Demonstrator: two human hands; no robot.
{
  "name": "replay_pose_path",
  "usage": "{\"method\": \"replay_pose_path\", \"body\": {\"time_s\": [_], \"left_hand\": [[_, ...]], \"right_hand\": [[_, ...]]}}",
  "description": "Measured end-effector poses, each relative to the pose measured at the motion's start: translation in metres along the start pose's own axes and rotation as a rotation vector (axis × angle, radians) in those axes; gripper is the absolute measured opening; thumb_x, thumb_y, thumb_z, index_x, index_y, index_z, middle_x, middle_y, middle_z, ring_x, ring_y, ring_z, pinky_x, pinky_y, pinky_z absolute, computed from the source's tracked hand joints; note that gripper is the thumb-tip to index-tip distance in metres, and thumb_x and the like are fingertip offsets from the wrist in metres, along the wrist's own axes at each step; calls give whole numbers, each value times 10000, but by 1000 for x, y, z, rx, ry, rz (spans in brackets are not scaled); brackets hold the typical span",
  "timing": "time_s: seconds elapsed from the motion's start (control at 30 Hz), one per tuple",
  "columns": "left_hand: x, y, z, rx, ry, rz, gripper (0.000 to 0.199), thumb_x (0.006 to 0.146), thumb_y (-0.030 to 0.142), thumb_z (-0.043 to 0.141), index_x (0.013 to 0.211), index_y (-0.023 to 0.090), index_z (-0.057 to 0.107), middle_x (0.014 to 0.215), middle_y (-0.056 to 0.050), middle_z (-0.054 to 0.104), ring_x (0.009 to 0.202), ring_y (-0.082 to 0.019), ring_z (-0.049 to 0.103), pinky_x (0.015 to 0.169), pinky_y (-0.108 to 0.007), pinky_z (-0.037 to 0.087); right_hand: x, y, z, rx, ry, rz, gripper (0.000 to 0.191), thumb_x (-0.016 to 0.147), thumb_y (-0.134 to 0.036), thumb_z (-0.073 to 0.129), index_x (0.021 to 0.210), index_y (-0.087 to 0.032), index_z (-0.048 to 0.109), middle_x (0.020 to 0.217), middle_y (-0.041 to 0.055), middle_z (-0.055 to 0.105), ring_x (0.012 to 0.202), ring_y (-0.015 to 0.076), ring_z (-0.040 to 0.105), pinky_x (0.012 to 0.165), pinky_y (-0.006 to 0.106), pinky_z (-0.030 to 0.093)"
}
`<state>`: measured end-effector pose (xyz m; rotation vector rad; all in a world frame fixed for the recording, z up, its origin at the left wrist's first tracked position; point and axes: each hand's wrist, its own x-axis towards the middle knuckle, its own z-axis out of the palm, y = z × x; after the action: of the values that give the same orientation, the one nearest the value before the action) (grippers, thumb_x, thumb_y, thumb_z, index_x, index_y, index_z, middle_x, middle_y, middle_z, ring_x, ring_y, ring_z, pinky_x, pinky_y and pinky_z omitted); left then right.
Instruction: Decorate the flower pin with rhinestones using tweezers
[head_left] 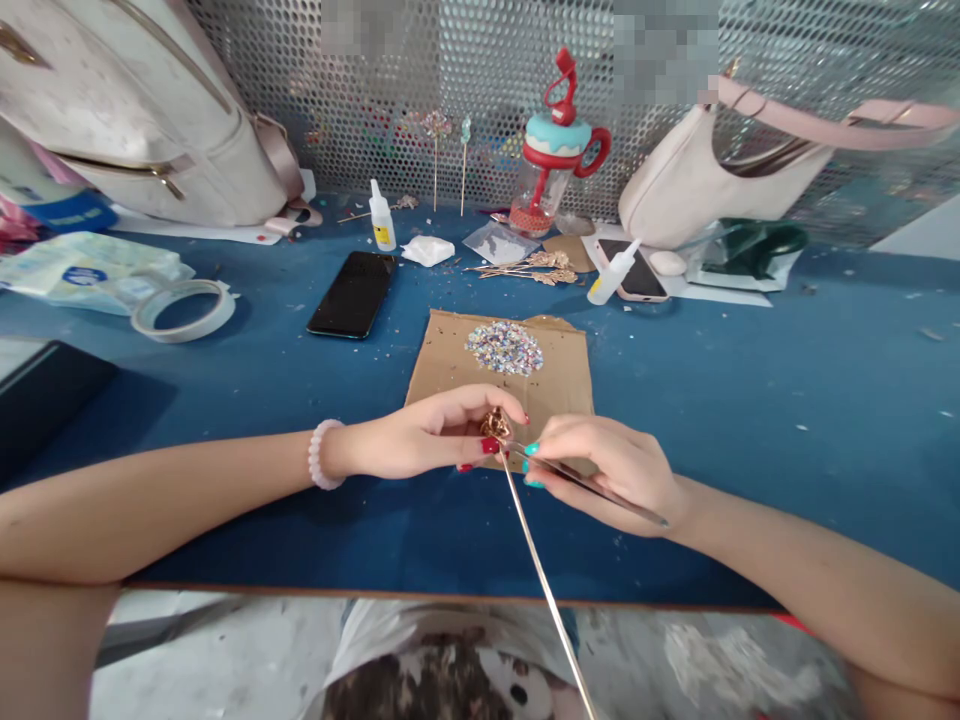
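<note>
A gold ornament on a long thin stick is held between the fingertips of my left hand; the stick slants down toward me past the table's front edge. My right hand pinches metal tweezers, whose tips point left and reach the ornament. Whether the tips grip anything is too small to tell. Both hands are over the near part of a brown cardboard piece. Beyond them, a pile of small shiny multicoloured pieces lies on the cardboard.
Behind the cardboard are a black phone, two glue bottles, gold sticks and a red-handled cup. A tape roll lies left. Bags stand against the perforated metal panel.
</note>
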<state>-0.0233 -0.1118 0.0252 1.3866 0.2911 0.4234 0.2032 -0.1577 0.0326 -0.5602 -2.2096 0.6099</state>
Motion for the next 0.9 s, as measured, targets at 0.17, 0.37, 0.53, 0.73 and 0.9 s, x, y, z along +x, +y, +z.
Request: {"method": "replay_pose_path", "body": {"time_s": [0.17, 0.37, 0.53, 0.73, 0.9], "left_hand": [[0, 0, 0, -17, -18, -10, 231, 948, 194, 523, 1173, 205, 468, 926, -3, 483, 680, -74, 436, 648, -207, 391], [-1, -2, -1, -61, -35, -9, 236, 952, 277, 550, 1161, 198, 476, 911, -11, 506, 659, -73, 446, 622, -219, 385], [0, -4, -2, -89, -43, 5, 249, 950, 311, 561, 1153, 189, 484, 911, -20, 527, 644, -67, 445, 610, -218, 383], [0, -4, -2, -104, -44, 0, 244, 947, 299, 570, 1153, 191, 497, 934, -21, 528, 658, -64, 453, 613, -212, 389], [0, -4, -2, -112, -50, -2, 246, 950, 306, 567, 1153, 188, 493, 928, -20, 534, 653, -62, 446, 613, -212, 384]], "right_hand": [[1, 2, -1, -57, -17, -55, 124, 876, -86, 605, 960, -154, 543, 698, 6, 603, 628, 102, 578, 570, 223, 446], [0, 4, 1, -115, 3, -94, 94, 883, -112, 609, 944, -156, 552, 674, 0, 596, 614, 106, 566, 571, 233, 459], [0, 3, 1, -155, 15, -160, 134, 865, -77, 619, 962, -142, 552, 687, 13, 602, 614, 105, 540, 576, 245, 468], [2, 1, 1, -222, -2, -201, 100, 894, -102, 589, 969, -149, 542, 689, 4, 594, 619, 100, 526, 578, 239, 469], [2, 1, 1, -232, -3, -200, 90, 894, -95, 584, 955, -146, 541, 689, 8, 598, 619, 101, 523, 577, 242, 467]]}}
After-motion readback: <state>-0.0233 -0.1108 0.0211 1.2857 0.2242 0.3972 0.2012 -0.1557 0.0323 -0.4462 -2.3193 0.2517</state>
